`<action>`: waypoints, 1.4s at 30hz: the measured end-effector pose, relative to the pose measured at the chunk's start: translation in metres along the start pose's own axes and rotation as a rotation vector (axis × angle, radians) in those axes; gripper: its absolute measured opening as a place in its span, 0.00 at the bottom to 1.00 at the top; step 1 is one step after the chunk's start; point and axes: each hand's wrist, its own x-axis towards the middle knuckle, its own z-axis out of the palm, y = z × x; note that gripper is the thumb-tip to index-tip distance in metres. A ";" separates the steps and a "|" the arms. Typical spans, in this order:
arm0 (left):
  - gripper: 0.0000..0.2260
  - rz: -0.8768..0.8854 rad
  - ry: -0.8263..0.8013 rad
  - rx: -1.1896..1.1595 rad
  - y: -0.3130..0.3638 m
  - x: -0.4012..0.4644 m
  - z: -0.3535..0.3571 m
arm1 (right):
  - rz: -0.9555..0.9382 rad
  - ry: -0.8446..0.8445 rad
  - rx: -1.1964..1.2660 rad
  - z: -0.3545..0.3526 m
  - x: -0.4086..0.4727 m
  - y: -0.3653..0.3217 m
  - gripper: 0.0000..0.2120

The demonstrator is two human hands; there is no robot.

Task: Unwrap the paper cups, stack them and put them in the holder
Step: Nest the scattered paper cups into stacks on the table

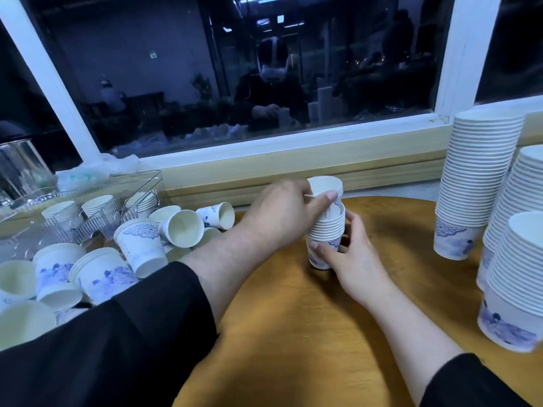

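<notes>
A short stack of white paper cups with blue prints [328, 230] stands on the round wooden table [293, 318]. My right hand [352, 259] grips the bottom of that stack. My left hand [282, 212] pinches a single cup [326, 186] by its rim, half sunk into the top of the stack. Several loose cups [141, 245] lie in a heap at the left. A clear plastic holder [97, 210] behind the heap has a few cups standing in it.
Three tall finished cup stacks [476, 183] stand at the right edge of the table. Crumpled plastic wrap [117, 165] lies on the window sill at the left, beside a glass jug [20, 168]. A dark window runs along the back.
</notes>
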 end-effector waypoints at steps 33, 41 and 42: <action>0.14 0.008 0.420 -0.400 -0.039 -0.225 -0.016 | -0.263 0.193 -0.258 0.008 -0.119 -0.037 0.16; 0.10 0.056 0.576 -0.103 -0.095 -0.323 -0.091 | -0.318 -0.311 -0.308 0.088 -0.205 -0.080 0.17; 0.09 0.025 0.573 -0.030 -0.105 -0.335 -0.099 | -0.306 -0.369 -0.339 0.100 -0.214 -0.083 0.21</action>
